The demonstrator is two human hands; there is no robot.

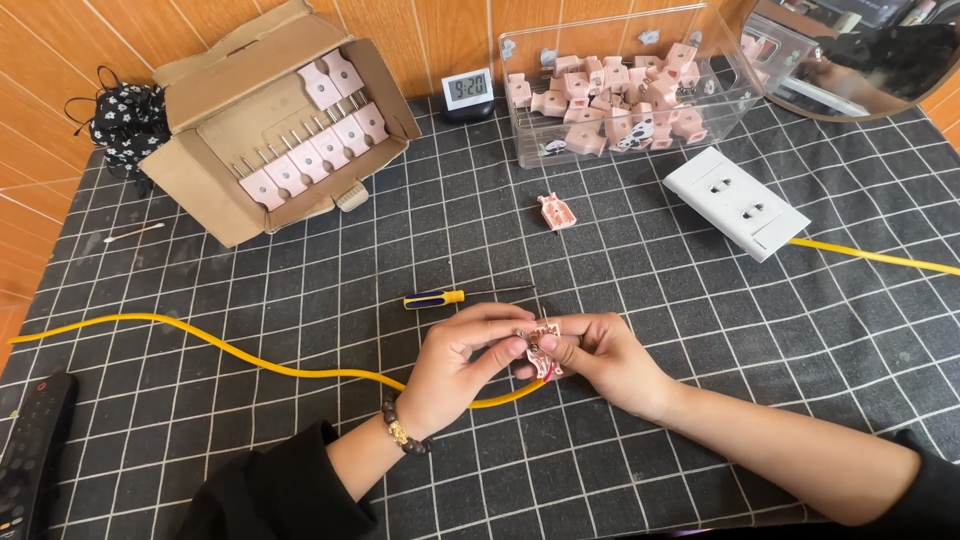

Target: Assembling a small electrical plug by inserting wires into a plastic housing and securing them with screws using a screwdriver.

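Both hands meet near the table's front centre over a small pink plug body [545, 343]. My left hand [465, 362] pinches it from the left, with fingertips on its top. From the right, my right hand [605, 360] grips the same piece. A yellow cable [200, 337] runs in from the left edge and ends at the plug, where a red wire shows under my fingers. Just above the hands lies a screwdriver [445, 297] with a blue and yellow handle. Another pink plug part [556, 211] lies alone further back.
A cardboard box [200, 190] holding rows of pink plugs sits at back left. A clear plastic bin [620, 90] of pink parts stands at back right. A white socket strip [735, 202] with a yellow lead, a small digital clock [467, 92], a remote control [30, 450] and a round mirror [860, 55] lie around.
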